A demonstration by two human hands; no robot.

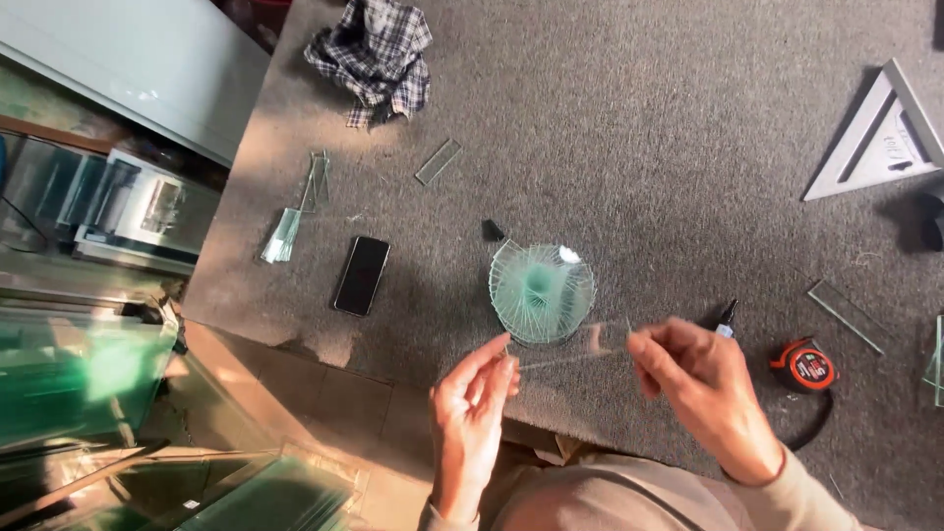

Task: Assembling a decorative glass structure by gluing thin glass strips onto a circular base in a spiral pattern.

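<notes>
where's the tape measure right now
In the head view, the orange and black tape measure lies on the grey carpeted table, just right of the right hand.

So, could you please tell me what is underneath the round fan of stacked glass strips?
The round fan of glass strips rests on the grey carpeted tabletop, which shows faintly through the clear glass. Its overlapping centre hides whatever lies directly beneath.
</notes>
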